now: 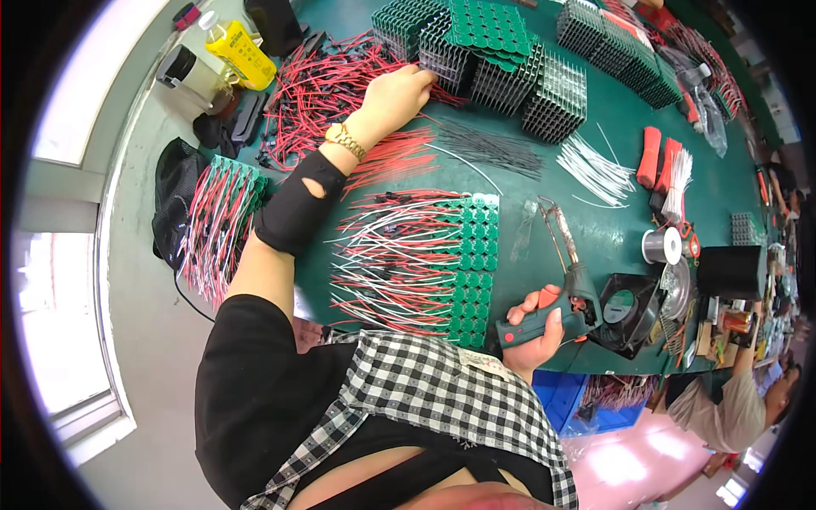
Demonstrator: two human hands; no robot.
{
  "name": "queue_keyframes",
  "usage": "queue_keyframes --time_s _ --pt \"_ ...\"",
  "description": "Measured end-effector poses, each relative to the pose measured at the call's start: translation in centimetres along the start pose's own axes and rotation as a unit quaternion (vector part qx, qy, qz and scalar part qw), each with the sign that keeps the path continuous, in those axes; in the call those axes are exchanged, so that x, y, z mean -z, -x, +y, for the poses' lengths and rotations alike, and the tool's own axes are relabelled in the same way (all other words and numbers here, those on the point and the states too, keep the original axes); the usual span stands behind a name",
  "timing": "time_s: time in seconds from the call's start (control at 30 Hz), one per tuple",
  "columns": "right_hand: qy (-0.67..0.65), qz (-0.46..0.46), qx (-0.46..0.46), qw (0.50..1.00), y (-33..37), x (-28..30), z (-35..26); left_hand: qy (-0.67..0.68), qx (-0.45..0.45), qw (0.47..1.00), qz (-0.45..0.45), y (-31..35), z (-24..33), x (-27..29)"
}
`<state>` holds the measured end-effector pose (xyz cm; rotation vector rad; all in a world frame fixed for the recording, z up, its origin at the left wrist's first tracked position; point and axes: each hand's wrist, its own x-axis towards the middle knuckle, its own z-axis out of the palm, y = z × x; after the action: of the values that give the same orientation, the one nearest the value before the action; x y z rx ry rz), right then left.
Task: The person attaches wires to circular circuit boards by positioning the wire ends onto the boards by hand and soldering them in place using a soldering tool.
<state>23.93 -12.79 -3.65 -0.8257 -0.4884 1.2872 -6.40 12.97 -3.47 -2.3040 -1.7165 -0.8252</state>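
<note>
My right hand (541, 338) is wrapped round the grip of a dark green soldering gun (583, 297). Its metal tip points up and away from me over the table. My left hand (398, 100) reaches far forward to the edge of a heap of red and black wire leads (331, 81), beside stacks of green circuit boards (442, 59). Its fingers are bent together, and what lies between them is hidden. In front of me rests a panel of green round-patterned boards (478, 263), with red, white and black wires (391, 263) trailing off to the left.
Loose red (399, 157), black (493, 149) and white wires (595, 170) lie across the middle. A solder spool (661, 246) and black fan (627, 310) stand at right. At left are a wired board stack (223, 217), yellow bottle (240, 55) and jar (194, 78). Another person's arm (741, 374) shows far right.
</note>
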Motion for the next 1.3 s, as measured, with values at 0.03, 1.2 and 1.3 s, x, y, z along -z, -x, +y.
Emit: queue_keyframes --time_s 0.03,1.2,1.3 --pt "-0.004 0.004 -0.003 1.000 0.1 0.0 0.1 -0.009 -0.024 1.000 -0.008 -0.2 0.0 -0.1" --pt "0.096 -0.073 0.005 0.993 -0.2 -0.6 -0.4 0.267 -0.098 0.957 0.050 3.9 9.6 6.7" --pt "0.110 -0.076 -0.003 0.991 0.0 -0.7 -0.9 0.296 -0.053 0.953 -0.034 6.3 11.2 5.8"
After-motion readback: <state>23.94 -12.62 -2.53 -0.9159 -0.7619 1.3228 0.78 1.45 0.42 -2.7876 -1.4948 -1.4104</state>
